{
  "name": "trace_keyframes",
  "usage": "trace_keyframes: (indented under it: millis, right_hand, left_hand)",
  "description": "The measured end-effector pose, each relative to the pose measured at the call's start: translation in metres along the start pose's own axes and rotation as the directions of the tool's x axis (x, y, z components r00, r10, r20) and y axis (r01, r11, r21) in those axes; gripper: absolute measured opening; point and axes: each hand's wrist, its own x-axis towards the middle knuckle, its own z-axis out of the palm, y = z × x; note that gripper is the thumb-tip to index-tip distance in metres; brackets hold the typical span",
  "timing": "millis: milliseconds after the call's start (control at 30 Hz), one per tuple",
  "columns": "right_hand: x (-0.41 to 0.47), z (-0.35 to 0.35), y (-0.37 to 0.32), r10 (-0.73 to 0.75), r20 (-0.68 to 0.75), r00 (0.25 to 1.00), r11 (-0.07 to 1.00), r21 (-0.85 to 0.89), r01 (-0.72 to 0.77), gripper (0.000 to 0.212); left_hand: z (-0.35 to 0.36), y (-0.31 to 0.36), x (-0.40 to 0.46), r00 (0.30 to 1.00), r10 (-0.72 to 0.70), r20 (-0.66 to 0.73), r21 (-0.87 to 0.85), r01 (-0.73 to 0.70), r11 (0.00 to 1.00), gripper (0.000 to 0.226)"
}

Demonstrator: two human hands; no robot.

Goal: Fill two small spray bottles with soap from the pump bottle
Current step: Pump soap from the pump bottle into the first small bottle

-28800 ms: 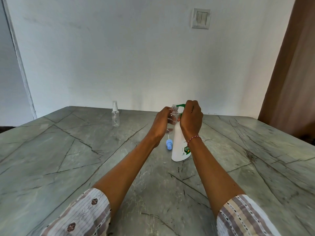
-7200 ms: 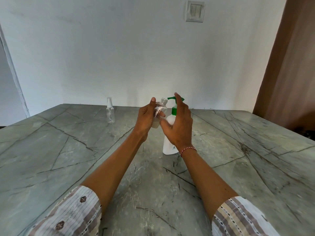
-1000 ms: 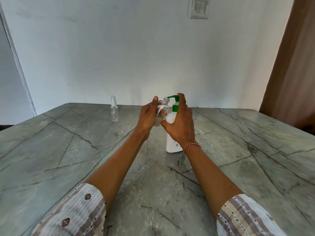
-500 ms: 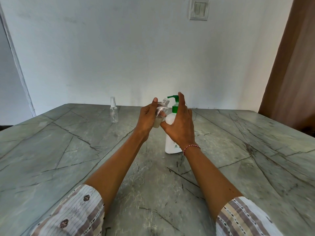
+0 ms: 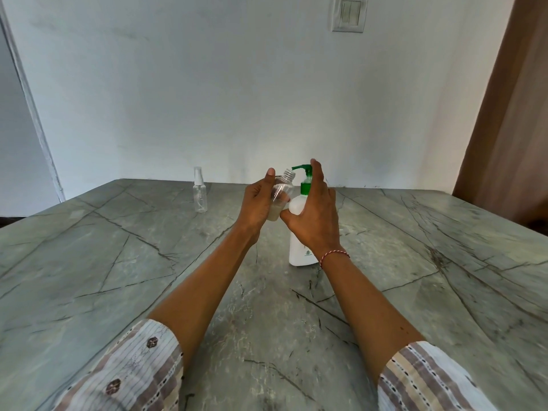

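My left hand (image 5: 257, 204) grips a small clear spray bottle (image 5: 281, 194), uncapped and tilted, with its threaded neck just below the green pump spout. Pale soap sits in its lower part. The white pump bottle (image 5: 300, 247) with a green pump head (image 5: 304, 173) stands upright on the table. My right hand (image 5: 315, 215) is in front of the pump bottle with fingers straight and raised beside the pump head; its thumb reaches toward the small bottle. A second small clear spray bottle (image 5: 199, 191) with its cap on stands far left near the wall.
The grey-green marble table (image 5: 148, 277) stretches wide on all sides of the bottles. A white wall with a light switch (image 5: 348, 13) is behind it, and a brown curtain (image 5: 510, 114) hangs at the right. The blue spray cap is not visible.
Hands and bottles hold nearly the same pose as half a second ago. My right hand's fingers have risen slightly beside the pump head.
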Motion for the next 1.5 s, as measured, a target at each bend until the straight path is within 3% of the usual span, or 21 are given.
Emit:
trace_keyframes:
  millis: [467,767,1167,1500]
  right_hand:
    - [-0.0010,-0.0006,-0.0018,-0.012,-0.015,1.000,1.000,-0.002,0.012,0.097]
    - [-0.0003,-0.0016,0.0015,0.014,-0.002,1.000,1.000,-0.005,-0.014,0.112]
    - [-0.0015,-0.0020,-0.0012,-0.025,-0.010,1.000,1.000,0.008,0.026,0.096]
    - [0.0003,-0.0004,0.0014,0.013,-0.002,1.000,1.000,-0.027,-0.013,0.108]
  left_hand:
    - [0.0007,0.0019,0.0005,1.000,-0.006,-0.007,0.002,0.006,1.000,0.038]
    - [0.0012,0.0005,0.0001,1.000,-0.011,0.001,0.003,0.011,1.000,0.039]
    - [0.0008,0.0015,0.0007,1.000,-0.011,-0.005,0.011,0.011,1.000,0.038]
    - [0.0010,0.0007,-0.0003,1.000,-0.025,-0.009,0.016,0.025,1.000,0.038]
